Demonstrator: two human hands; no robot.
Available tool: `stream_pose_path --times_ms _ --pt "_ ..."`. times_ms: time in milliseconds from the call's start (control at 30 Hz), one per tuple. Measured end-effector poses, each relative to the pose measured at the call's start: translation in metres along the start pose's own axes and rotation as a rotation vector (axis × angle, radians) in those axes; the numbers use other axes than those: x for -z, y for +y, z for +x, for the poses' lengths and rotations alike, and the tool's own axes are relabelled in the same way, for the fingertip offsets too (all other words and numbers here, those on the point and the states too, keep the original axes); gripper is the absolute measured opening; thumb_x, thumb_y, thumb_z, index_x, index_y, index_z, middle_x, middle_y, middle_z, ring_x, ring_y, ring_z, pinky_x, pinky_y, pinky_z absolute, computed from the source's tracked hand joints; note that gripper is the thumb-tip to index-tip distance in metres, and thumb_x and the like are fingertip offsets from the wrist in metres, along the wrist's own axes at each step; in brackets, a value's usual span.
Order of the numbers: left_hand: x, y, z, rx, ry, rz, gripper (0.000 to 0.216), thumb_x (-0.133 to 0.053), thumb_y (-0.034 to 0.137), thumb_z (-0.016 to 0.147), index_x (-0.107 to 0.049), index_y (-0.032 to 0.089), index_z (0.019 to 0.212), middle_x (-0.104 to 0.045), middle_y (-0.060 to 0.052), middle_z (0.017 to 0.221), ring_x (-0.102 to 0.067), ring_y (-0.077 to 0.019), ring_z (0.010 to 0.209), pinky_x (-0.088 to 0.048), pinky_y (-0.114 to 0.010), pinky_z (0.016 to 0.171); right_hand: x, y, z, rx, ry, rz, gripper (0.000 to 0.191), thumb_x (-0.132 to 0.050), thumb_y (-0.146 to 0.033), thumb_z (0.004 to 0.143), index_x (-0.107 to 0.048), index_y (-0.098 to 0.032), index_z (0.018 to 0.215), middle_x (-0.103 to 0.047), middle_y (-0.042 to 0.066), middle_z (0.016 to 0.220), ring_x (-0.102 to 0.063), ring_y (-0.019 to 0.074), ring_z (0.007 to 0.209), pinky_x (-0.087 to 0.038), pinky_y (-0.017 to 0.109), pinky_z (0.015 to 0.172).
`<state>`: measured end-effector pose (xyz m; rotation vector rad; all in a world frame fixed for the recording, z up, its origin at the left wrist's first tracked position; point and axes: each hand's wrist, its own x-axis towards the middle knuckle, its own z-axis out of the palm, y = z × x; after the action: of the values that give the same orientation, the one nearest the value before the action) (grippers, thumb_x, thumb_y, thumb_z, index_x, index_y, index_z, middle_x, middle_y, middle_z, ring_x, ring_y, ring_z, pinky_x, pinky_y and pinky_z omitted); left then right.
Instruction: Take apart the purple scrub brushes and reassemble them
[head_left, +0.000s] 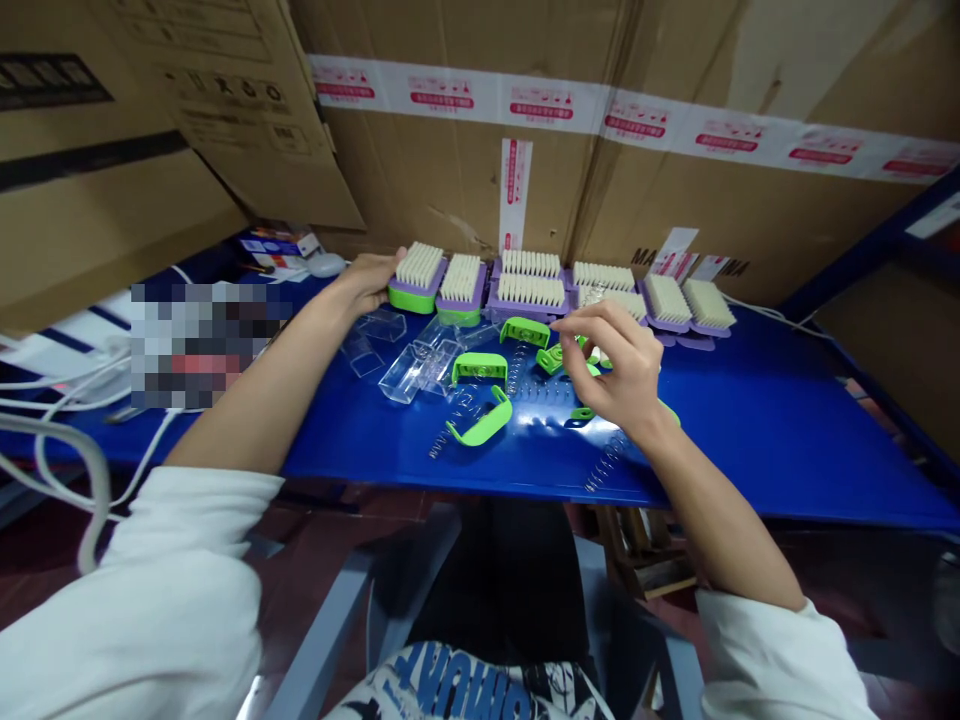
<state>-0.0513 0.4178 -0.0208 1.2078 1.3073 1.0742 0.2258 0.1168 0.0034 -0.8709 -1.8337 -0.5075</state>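
The left hand's [370,281] fingers curl together around the left end of the end brush [417,272], thumb lying along its top edge. That brush, white bristles on a purple and green body, stands first on the left in the row of brushes [559,285].

The right hand [621,368] hangs just in front of the middle of the row of brushes. Its fingers [592,322] are bent and drawn toward the thumb above a small green part [555,357]. I cannot tell whether the tips actually pinch that part or only touch it.

In front of the row of brushes, between the two hands, lie three green handles [480,367]. Clear plastic cases [409,372] lie beside these, in front of the row's left end. A loose spring [606,462] lies further out from the row, under the right wrist.

Everything rests on a blue table [787,440]. Cardboard boxes [465,170] stand directly behind the row of brushes. White cables [67,450] trail well off to the left of it.
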Motion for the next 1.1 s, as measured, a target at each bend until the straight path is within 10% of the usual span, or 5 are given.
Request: stream_pose_path --times_ms 233,333,500,800,1100 --pt "0.018 -0.023 0.025 -0.239 -0.151 0.254 0.055 -0.072 0.069 0.112 -0.088 0.016 0.108 -0.088 -0.005 0.091 -0.078 -0.0307 0.133 -0.058 -0.047 0.129 0.004 -0.003 -0.002 -0.216 0.034 -0.145 0.022 -0.061 -0.03 0.11 -0.083 -0.032 0.105 -0.082 0.005 0.093 -0.072 0.0224 0.07 -0.061 0.045 0.063" --pt "0.028 -0.019 0.014 -0.336 -0.242 0.316 0.059 -0.077 0.067 0.109 -0.082 0.018 0.141 -0.089 -0.006 0.135 -0.068 -0.0316 0.157 -0.044 -0.051 0.144 0.013 0.0 0.0 -0.239 0.157 -0.214 0.023 -0.061 -0.036 0.111 -0.082 -0.032 0.104 -0.081 0.005 0.091 -0.072 0.0244 0.072 -0.062 0.048 0.066" --pt "0.032 -0.006 -0.013 -0.595 -0.426 0.767 0.123 -0.104 0.055 0.079 -0.05 0.011 0.181 -0.045 -0.027 0.19 -0.044 -0.0496 0.179 -0.03 -0.061 0.151 0.032 0.052 0.026 -0.413 0.285 -0.151 0.015 -0.067 -0.036 0.109 -0.08 -0.031 0.101 -0.08 0.005 0.089 -0.075 0.0257 0.08 -0.061 0.047 0.069" --pt "0.024 -0.016 -0.014 -0.709 -0.358 0.919 0.106 -0.095 0.051 0.083 -0.06 0.015 0.176 -0.05 -0.025 0.188 -0.046 -0.0479 0.177 -0.033 -0.06 0.149 -0.032 0.192 0.064 -0.489 -0.694 0.082 0.052 -0.109 -0.047 0.073 -0.09 -0.025 0.117 -0.09 0.008 0.103 -0.084 0.0306 0.093 -0.074 0.058 0.096" --pt "0.022 -0.018 -0.024 -0.705 -0.326 0.916 0.107 -0.094 0.065 0.086 -0.061 0.016 0.175 -0.048 -0.024 0.186 -0.045 -0.0486 0.177 -0.03 -0.059 0.152 -0.094 0.205 0.049 -0.487 -0.771 -0.016 0.075 -0.11 -0.07 0.069 -0.09 -0.025 0.125 -0.089 0.0 0.1 -0.09 0.0344 0.105 -0.068 0.063 0.105"
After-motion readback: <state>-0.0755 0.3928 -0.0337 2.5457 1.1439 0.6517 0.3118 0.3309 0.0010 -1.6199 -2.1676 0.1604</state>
